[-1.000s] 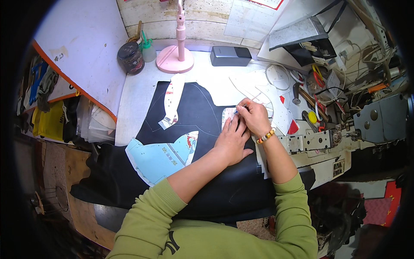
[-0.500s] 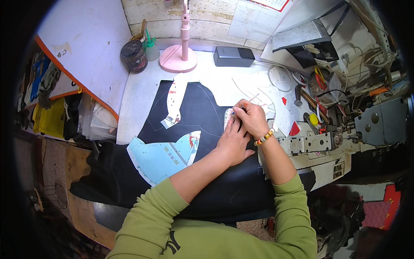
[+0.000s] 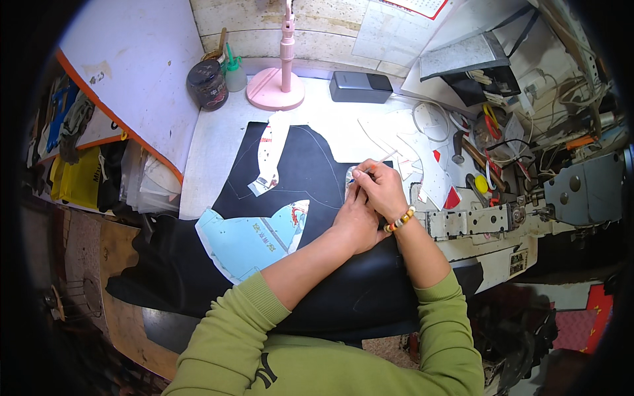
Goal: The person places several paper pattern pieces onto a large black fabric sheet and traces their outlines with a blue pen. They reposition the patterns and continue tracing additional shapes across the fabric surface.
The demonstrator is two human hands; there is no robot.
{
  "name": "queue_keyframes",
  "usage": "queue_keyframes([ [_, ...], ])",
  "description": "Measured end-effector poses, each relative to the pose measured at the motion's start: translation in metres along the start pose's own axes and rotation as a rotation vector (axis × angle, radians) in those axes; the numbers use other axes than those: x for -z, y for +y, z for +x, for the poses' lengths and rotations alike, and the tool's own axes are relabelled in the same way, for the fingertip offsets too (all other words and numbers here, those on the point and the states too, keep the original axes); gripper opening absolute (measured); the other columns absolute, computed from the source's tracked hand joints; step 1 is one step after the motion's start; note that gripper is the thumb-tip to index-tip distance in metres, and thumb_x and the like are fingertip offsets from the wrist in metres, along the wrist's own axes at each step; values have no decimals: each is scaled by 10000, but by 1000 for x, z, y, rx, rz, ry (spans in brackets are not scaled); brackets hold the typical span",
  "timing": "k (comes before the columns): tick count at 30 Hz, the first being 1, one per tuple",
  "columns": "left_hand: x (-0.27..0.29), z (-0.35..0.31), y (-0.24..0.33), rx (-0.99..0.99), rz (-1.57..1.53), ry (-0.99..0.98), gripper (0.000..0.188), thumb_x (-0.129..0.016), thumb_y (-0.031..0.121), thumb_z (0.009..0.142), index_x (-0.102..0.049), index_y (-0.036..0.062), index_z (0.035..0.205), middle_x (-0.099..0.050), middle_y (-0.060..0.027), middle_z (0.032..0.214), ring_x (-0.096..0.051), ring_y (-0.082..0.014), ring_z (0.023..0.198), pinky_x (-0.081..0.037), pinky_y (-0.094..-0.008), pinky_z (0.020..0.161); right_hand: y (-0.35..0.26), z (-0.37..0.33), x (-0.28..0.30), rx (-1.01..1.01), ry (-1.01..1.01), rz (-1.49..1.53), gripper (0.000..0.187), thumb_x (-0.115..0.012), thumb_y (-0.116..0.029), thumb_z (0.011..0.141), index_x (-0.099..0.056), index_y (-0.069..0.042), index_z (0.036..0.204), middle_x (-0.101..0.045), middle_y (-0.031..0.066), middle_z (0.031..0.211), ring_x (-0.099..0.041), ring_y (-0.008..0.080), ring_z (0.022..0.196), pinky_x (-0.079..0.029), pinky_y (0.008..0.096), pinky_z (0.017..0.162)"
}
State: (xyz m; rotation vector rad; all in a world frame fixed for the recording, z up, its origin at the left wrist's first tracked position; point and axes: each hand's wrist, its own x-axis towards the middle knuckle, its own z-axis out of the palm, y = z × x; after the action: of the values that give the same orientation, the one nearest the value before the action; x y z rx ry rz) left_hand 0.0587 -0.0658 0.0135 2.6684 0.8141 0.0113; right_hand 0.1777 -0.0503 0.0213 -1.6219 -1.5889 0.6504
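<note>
Black sheet material (image 3: 297, 158), which looks like leather or cloth, lies spread over the table with thin pale outlines drawn on it. My left hand (image 3: 357, 223) rests flat on it, fingers stretched out and pressing a small light pattern piece (image 3: 349, 175) that they mostly cover. My right hand (image 3: 385, 191), closed in a writing grip, holds a slim pen (image 3: 389, 156) with its tip down by the piece's edge. Left of the hands lie a light-blue pattern piece (image 3: 251, 239) and a narrow white pattern piece (image 3: 269, 155), both on the black sheet.
A pink lamp stand (image 3: 276, 92), a dark jar (image 3: 207, 86) and a dark grey box (image 3: 360, 87) stand along the back. White pattern pieces (image 3: 370, 135) lie beyond my hands. A hammer (image 3: 458, 148) and other tools crowd the right, beside a sewing machine (image 3: 581, 188).
My right hand has shifted slightly down and left with the pen, which now leans lower. The left hand stays in nearly the same place. The whole view has shifted a little.
</note>
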Motion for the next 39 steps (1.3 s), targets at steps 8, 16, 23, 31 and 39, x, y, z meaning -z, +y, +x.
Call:
queue_keyframes([
  [8, -9, 0, -2, -7, -91, 96, 832, -500, 512, 920, -263, 15, 1544, -217, -252, 1590, -60, -429, 1497, -7, -525, 1230, -1, -8, -8, -106, 97, 151, 211, -649, -220, 901, -687, -15, 869, -685, 138, 833, -633, 287, 745, -503, 377, 692],
  [16, -11, -1, -1, 17, -106, 78, 827, -478, 519, 932, -230, 41, 1560, -220, -215, 1606, -92, -369, 1514, 16, -518, 1231, -9, -10, -10, 101, 151, -81, 191, -677, -219, 880, -688, -33, 841, -686, 112, 852, -628, 296, 806, -500, 376, 731],
  [23, -13, 0, -1, 28, -82, 78, 837, -479, 535, 928, -234, 45, 1560, -183, -229, 1614, -64, -404, 1511, 31, -518, 1231, -1, -3, -8, 86, 91, -72, 157, -688, -190, 863, -688, -34, 846, -677, 129, 843, -626, 309, 794, -499, 385, 721],
  [31, -13, -3, 1, -3, 44, 163, 852, -503, 633, 915, -355, 38, 1507, -260, -251, 1568, -163, -434, 1483, -123, -513, 1220, 11, -12, 20, -152, 322, 512, 165, -631, -150, 966, -685, 7, 960, -677, 32, 807, -596, 71, 738, -483, 225, 686],
  [39, 1, -5, 1, -5, -54, 137, 842, -659, 497, 874, -350, 14, 1490, -292, -272, 1541, -228, -441, 1456, -199, -493, 1206, -5, -118, 60, -152, 287, 332, 252, -503, -130, 1032, -637, 32, 1171, -716, 113, 1020, -641, 133, 896, -507, 266, 829],
])
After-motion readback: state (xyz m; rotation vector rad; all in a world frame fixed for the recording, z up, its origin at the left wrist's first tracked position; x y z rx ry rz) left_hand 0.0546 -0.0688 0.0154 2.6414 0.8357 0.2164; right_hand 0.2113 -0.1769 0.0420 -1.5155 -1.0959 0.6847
